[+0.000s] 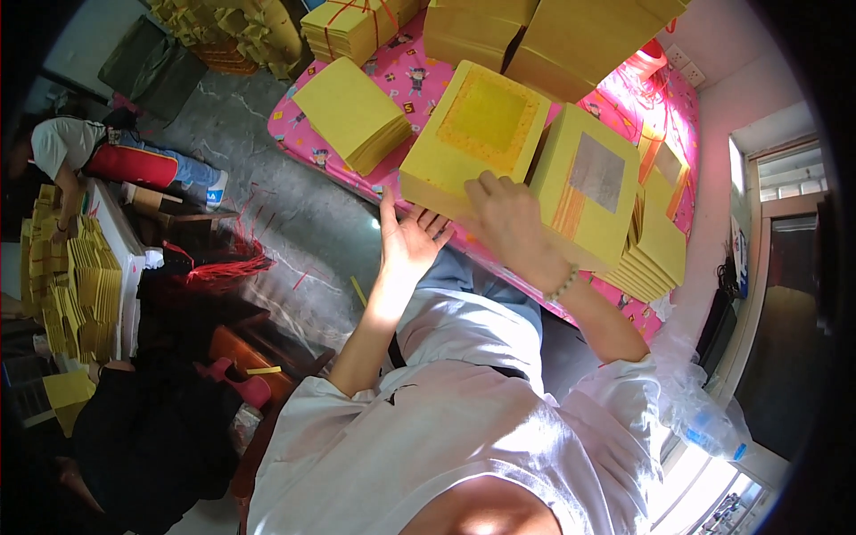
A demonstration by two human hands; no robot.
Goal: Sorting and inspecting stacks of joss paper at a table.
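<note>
Right over the near edge of the paper stack with the yellow square (pixel 486 116), the right hand (pixel 506 214) bends its fingers; I cannot tell whether they grip any sheet. The left hand (pixel 412 239), empty, palm up and fingers spread, is near the stack's near side. Left of that stack lies a plain stack (pixel 350 105); right of it, a silver-squared one (pixel 596 169).

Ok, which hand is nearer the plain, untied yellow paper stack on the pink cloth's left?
Left. Your left hand is just short of that yellow paper stack; your right hand is farther right, at the near side of the yellow stack with an orange-bordered panel.
</note>
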